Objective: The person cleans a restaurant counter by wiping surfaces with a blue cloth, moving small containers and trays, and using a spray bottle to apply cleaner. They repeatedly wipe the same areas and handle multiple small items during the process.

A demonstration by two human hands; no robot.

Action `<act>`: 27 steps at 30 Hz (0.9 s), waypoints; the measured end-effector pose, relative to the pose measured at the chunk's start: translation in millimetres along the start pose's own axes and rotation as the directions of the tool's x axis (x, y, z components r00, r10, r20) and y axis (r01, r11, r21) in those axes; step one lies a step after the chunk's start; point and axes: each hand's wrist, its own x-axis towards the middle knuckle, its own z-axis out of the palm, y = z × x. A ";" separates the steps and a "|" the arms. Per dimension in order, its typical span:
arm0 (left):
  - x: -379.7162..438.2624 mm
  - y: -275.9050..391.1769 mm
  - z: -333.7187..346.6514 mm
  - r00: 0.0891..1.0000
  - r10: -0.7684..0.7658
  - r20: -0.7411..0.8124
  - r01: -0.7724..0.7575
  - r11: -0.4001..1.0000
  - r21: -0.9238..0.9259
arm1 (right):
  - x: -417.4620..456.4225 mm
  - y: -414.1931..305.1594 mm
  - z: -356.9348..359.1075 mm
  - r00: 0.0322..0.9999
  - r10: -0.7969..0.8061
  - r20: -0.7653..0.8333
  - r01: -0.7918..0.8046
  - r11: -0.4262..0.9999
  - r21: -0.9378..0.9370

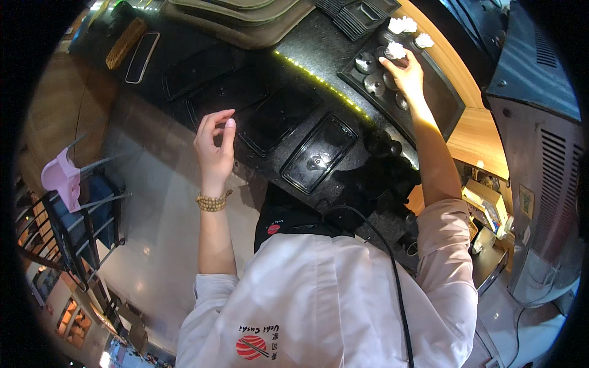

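Note:
My right hand [403,73] reaches to a dark tray [444,94] at the upper right, its thumb and fingers around a small dark cup with a white ruffled top [395,50]. More white-topped cups [424,40] stand just beyond it, and several small round dark pieces [374,85] lie on the tray beside the hand. My left hand [216,142] is held near the counter's front edge, fingers curled loosely, thumb apart, with nothing in it. To its right, a black rectangular tray [320,153] rests on the black counter; other dark trays [278,119] lie behind it.
Large stacked trays [248,27] stand at the back, with black ribbed dishes [352,18] to their right. A phone [142,57] and a brown woven-looking block [125,43] lie at the upper left. A vented metal appliance [536,184] is at the right; a pink chair seat [62,179] is at the left.

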 end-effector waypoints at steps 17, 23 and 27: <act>-8.9 -14.4 -12.7 1.000 0.012 0.013 -0.012 1.000 0.006 | 7.6 16.4 -23.2 0.945 0.083 -0.317 -0.147 0.972 -0.185; -12.5 -17.3 -11.4 0.999 -0.038 -0.001 0.038 0.999 0.005 | 12.8 37.3 -12.8 0.908 0.142 -0.395 -0.181 0.981 -0.063; -12.8 -22.0 -11.4 1.000 0.003 0.018 -0.003 0.999 0.033 | 7.3 20.0 -9.3 0.900 0.208 -0.384 -0.259 0.962 -0.086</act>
